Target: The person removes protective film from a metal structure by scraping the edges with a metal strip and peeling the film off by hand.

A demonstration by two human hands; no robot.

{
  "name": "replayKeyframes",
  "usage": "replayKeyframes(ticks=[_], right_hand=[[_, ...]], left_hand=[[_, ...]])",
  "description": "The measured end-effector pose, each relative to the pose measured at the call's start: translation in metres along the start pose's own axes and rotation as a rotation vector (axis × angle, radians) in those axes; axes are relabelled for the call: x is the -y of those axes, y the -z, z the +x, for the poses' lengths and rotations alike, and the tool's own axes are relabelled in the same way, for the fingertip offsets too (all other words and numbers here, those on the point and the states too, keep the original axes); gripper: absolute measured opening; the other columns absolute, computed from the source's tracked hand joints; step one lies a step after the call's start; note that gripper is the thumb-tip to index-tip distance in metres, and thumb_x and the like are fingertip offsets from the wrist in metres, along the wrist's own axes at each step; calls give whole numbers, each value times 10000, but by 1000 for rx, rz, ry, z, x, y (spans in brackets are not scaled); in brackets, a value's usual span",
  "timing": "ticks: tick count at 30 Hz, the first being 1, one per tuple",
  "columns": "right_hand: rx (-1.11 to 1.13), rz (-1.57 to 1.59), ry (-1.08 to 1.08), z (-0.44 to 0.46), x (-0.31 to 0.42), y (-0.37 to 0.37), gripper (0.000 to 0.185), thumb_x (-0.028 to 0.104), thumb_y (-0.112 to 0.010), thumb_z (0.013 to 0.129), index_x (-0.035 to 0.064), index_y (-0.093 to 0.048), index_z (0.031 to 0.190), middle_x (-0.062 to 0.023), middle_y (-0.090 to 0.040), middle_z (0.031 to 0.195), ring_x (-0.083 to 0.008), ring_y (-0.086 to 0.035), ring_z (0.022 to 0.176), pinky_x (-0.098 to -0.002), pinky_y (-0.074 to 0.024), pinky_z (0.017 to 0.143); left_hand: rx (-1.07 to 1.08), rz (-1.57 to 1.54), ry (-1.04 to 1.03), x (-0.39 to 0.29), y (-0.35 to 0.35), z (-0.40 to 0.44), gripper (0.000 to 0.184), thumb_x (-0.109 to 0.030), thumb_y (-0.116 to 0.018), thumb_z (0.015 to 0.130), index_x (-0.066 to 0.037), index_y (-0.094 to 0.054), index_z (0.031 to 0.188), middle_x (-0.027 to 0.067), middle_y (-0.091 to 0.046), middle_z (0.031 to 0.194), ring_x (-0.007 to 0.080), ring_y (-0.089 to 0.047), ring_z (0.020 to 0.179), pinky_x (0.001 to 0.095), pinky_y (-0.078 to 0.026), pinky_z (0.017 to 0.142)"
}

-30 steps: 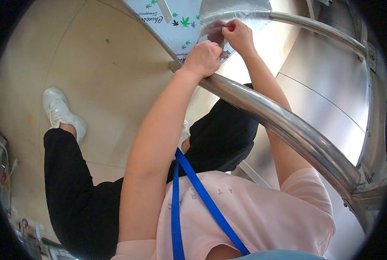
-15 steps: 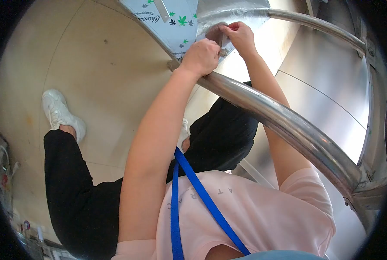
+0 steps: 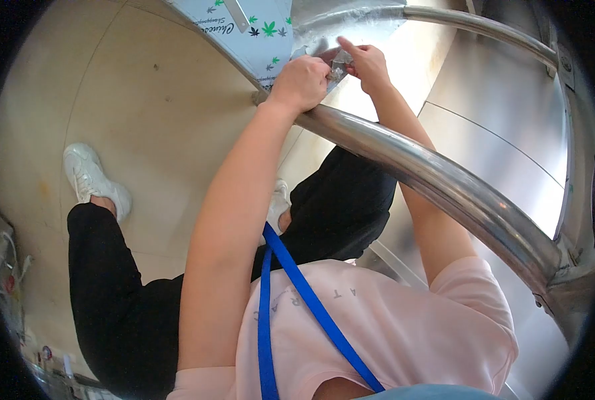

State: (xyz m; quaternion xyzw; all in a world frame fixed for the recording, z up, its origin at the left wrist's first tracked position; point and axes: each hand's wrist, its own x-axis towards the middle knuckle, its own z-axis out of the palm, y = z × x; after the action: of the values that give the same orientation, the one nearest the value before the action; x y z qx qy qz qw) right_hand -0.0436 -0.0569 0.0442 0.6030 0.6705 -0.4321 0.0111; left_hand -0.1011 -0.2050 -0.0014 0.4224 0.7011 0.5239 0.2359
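One finger [image 3: 349, 46] of the right hand [image 3: 370, 65] points out, grip unclear; the left hand [image 3: 300, 83] seems to pinch crumpled film [image 3: 341, 58], which a sharp, uneven tug could tear.

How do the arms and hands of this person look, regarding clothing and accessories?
The left hand and right hand wear no gloves. Short, pale pink sleeves leave the forearms bare. No watch or bracelet is visible.
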Motion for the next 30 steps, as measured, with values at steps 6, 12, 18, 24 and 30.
replayKeyframes(ticks=[6, 12, 18, 24, 30], right_hand=[[36, 240, -38, -7, -18, 0, 196, 104, -669, 686, -16, -524, 741, -50, -506, 600, -122, -484, 523, -229, -407, 446], [-104, -23, 153, -15, -29, 4, 272, 221, -613, 737, -33, -526, 783, -90, -538, 635, -155, -504, 527, -263, -422, 486], [44, -400, 112, -8, -2, 7, 451, 403, -596, 718, -47, -567, 742, -128, -578, 647, -199, -551, 572, -306, -437, 544], [96, -1, 78, -9, -9, 9, 220, 195, -612, 731, -20, -576, 712, -39, -519, 556, -105, -469, 482, -212, -368, 436], [-84, -186, 167, -10, -19, 6, 414, 364, -572, 734, -36, -568, 625, -102, -547, 553, -169, -522, 509, -298, -411, 491]], left_hand=[[-50, -42, 10, -4, 1, -1, 139, -98, -469, 670, -40, -593, 643, 108, -585, 730, 282, -550, 756, 375, -450, 670], [-37, -49, -12, -1, -1, 0, 133, -102, -473, 666, -47, -591, 639, 111, -586, 724, 285, -548, 746, 378, -451, 666], [13, -14, -1, -3, 3, 3, 170, -90, -484, 675, -51, -618, 772, 123, -590, 764, 294, -554, 755, 368, -448, 664], [-18, -27, -59, -1, 2, 2, 163, -95, -484, 673, -50, -613, 762, 124, -588, 757, 294, -553, 748, 373, -450, 651], [-12, -28, -18, -4, 5, 1, 166, -96, -483, 668, -49, -616, 755, 122, -589, 751, 295, -552, 741, 369, -450, 651]])
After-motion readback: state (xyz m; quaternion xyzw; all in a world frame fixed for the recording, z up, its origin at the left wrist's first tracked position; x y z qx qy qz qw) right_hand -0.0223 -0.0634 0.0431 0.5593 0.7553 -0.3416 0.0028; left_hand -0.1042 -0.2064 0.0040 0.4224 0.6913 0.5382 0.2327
